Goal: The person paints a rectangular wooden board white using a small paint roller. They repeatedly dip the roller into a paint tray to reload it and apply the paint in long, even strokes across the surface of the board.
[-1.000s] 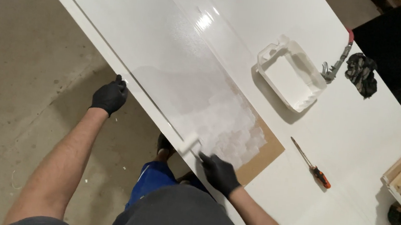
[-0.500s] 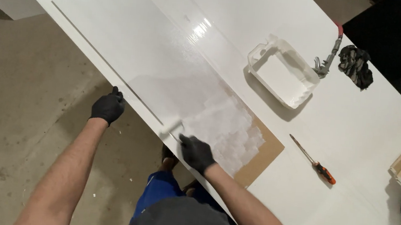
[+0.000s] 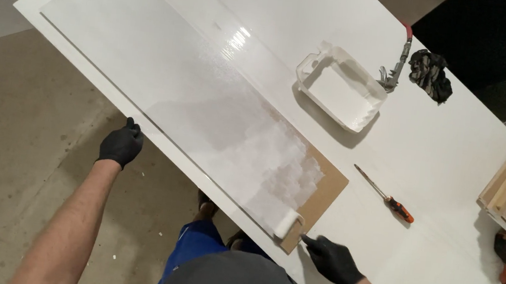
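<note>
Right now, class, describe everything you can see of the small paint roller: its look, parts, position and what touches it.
The paint roller is small, with a short white cylinder sleeve, coated in white paint. Its handle runs back into the black-gloved right hand, which grips it. The sleeve lies against the near end of the long panel, at the border between the white-painted part and the bare brown corner. The frame joining sleeve and handle is barely visible.
</note>
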